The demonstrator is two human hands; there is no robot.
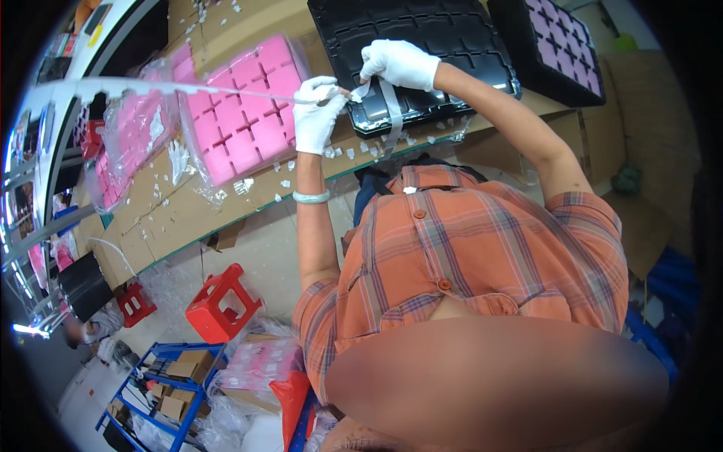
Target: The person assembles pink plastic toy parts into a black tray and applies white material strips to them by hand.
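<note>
- I start with the white piece [360, 93], small and pale, which sits at the tips of the right fingers and just right of the left fingertips, over the near left corner of the black tray [452, 49].
- I read the right hand [399, 64] as narrow: gloved, with thumb and forefinger pinched on that piece.
- The left hand [316, 113], also gloved, looks closed on the pale strip [248, 95], which runs out well to the left of its fingers. The exact grip is too small for me to make out.
- My judgement of the step in hand: the 2 hands are parting the piece from the strip, though I cannot tell whether it is fully free.
- As I judge it, the next move calls for a steady left grip and a light right pinch, with the piece kept flat and clear of the tape [393, 109], which crosses the tray edge just below the right fingers.
- Left of the left fingers lies a pink foam block [241, 113]; further left, a limp white glove [178, 162].
- Right of the right hand, beyond the tray, stands a black box [535, 68] with pink foam in it.
- White scraps [350, 153] dot the cardboard nearer the body than the fingers.
</note>
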